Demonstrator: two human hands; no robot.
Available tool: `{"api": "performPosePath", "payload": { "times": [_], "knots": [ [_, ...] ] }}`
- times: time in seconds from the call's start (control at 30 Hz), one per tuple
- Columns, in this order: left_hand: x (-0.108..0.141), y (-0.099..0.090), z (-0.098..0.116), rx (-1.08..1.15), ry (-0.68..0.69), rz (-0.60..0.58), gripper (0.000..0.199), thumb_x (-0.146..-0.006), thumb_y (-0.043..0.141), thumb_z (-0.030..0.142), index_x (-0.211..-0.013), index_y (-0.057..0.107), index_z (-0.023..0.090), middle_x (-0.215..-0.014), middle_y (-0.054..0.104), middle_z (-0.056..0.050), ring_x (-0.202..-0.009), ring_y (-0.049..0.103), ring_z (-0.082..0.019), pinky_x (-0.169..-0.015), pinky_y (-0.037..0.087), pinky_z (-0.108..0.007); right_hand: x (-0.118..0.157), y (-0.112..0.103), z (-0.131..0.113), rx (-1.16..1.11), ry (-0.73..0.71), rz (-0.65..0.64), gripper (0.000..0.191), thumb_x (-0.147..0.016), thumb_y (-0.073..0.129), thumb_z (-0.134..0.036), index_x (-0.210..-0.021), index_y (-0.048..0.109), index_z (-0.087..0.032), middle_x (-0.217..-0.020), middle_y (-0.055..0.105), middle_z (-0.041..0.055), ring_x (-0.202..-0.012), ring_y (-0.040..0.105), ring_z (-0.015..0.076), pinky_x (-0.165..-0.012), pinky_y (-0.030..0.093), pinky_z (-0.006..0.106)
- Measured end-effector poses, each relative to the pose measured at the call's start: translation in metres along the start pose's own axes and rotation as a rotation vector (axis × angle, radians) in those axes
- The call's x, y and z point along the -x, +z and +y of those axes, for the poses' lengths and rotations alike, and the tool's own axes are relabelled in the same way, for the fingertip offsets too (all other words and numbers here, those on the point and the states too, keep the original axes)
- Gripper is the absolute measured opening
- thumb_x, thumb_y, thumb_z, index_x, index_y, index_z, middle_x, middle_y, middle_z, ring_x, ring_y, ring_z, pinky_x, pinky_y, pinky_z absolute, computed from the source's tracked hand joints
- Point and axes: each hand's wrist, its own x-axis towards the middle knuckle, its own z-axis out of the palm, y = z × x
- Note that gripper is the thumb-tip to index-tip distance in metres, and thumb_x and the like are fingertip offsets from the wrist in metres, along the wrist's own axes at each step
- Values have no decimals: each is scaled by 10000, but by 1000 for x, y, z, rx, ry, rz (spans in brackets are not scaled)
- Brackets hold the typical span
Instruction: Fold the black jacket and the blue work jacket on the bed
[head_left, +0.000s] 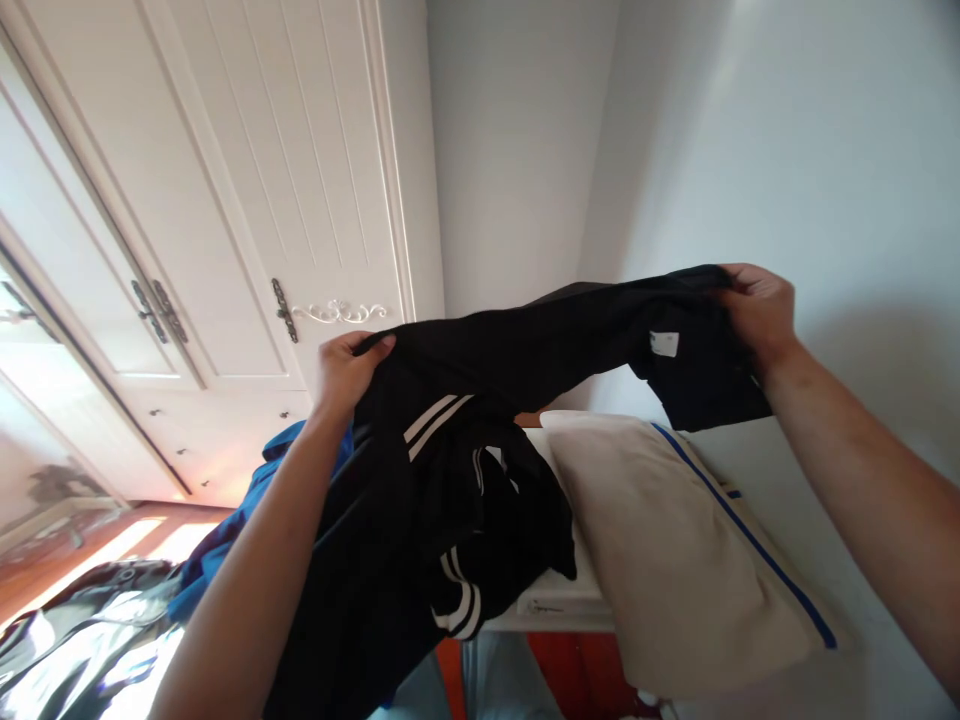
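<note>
A black garment [525, 345] with white double stripes is stretched in the air between both hands. My left hand [352, 370] pinches its upper edge at the centre left, thumb on top. On the right, my right hand [761, 305] grips the other end, some of its fingers hidden by the cloth. Near that hand a small white label shows on the fabric. The striped lower part hangs bunched in front of my body. Below the raised cloth lies a folded beige cloth [675, 550] with a blue stripe.
A white wardrobe [247, 180] with dark handles stands at the left and back. Blue fabric [247, 520] and a pile of other clothes [90, 640] lie at the lower left. A white surface [562, 605] is under the beige cloth, beside the pale wall.
</note>
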Motion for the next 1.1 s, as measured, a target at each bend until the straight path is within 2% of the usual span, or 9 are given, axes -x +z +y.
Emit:
{"api": "performPosePath", "payload": {
  "times": [0.17, 0.33, 0.47, 0.57, 0.67, 0.73, 0.87, 0.97, 1.1],
  "knots": [
    [4, 21, -5, -67, 46, -151, 356, -677, 724, 487, -609, 584, 167, -508, 425, 48, -481, 389, -95, -447, 280, -217, -11, -11, 14, 288, -211, -18, 412, -897, 473, -257, -1127, 703, -5, -1124, 707, 187, -1058, 637, 117, -792, 397, 306],
    [9, 64, -41, -290, 13, -426, 402, -753, 603, 535, -570, 538, 183, -497, 438, 29, -516, 452, -135, -483, 289, -247, -16, 3, 50, 849, 65, -324, 366, -884, 535, -90, -1203, 708, -135, -1261, 666, 158, -1157, 618, 236, -905, 435, 329],
    [30, 91, -64, -488, -69, -784, 406, -765, 577, 513, -516, 522, 197, -502, 501, -2, -564, 530, -178, -544, 350, -275, 23, 33, 62, 770, 14, -478, 371, -924, 497, -124, -1248, 675, -154, -1268, 665, 131, -1173, 617, 259, -1008, 453, 369],
    [60, 97, -70, -476, -50, -952, 346, -741, 616, 514, -593, 594, 202, -609, 610, -22, -629, 588, -209, -579, 380, -287, 82, 59, 57, 434, 34, -894, 440, -940, 546, -295, -1349, 594, -142, -1151, 709, 126, -1010, 680, 221, -905, 521, 314],
    [104, 95, -67, -353, -20, -1011, 216, -740, 642, 443, -700, 660, 232, -754, 697, -31, -726, 650, -232, -619, 409, -292, 146, 84, 52, 272, 153, -1505, 1019, -776, 744, -426, -1595, 184, -191, -1147, 710, 100, -829, 700, 203, -719, 553, 286],
    [139, 92, -61, -265, -27, -1048, 170, -773, 629, 407, -704, 674, 259, -766, 716, -42, -740, 672, -236, -617, 420, -302, 177, 98, 48, 309, 30, -1623, 1139, -694, 805, -381, -1602, 142, -201, -1097, 725, 79, -805, 694, 200, -721, 536, 274],
    [194, 84, -45, -189, -192, -1257, 166, -755, 698, 474, -720, 680, 312, -674, 708, -53, -624, 678, -247, -535, 445, -326, 197, 103, 34, 381, -225, -1484, 418, -802, 538, -140, -1173, 717, -207, -768, 730, 20, -654, 667, 166, -697, 499, 258],
    [199, 76, -40, 13, -328, -1428, 259, -736, 726, 570, -763, 703, 314, -671, 715, -41, -567, 675, -238, -487, 476, -325, 182, 70, 21, 261, -294, -1309, 341, -790, 459, -126, -925, 761, -210, -826, 743, 25, -752, 688, 185, -769, 514, 280],
    [161, 75, -64, 296, -318, -924, 382, -828, 623, 597, -865, 724, 231, -783, 737, -69, -584, 680, -190, -443, 441, -255, 157, -8, 24, 83, -202, -753, 193, -840, 569, -316, -916, 735, -250, -950, 741, 53, -909, 695, 244, -858, 538, 351]
  ]
}}
